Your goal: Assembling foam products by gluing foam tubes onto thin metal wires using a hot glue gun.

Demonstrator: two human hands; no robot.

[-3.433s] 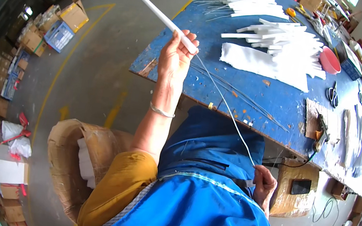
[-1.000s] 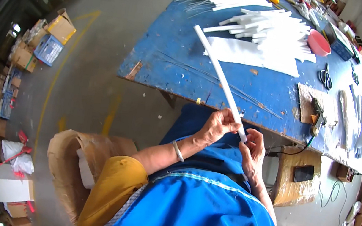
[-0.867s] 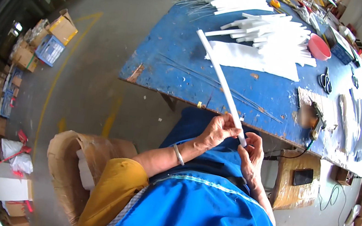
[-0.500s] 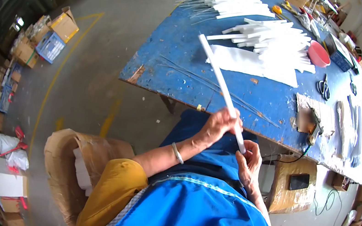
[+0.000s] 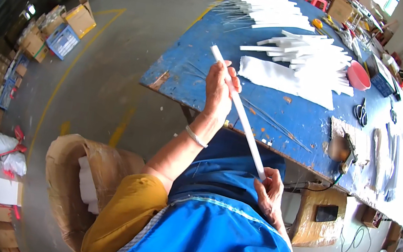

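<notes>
Over blue table point(image 5: 208, 75), long white tube point(image 5: 238, 113), slanted, left hand point(image 5: 218, 95), right hand point(image 5: 270, 190)

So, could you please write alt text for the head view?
A seated person holds a long white tube in both hands, left hand high, right hand at its lower end, by a blue table piled with white tubes.

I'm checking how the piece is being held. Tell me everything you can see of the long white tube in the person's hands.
The tube is a long, thin, straight white tube, matte, looking like paper or plastic. It slants from its upper end over the blue table down toward the person's lap. The left hand grips it near the upper part, fingers wrapped around; the right hand pinches its lower end. It is held in the air, clear of the table. Whether anything runs inside it cannot be told.
</notes>
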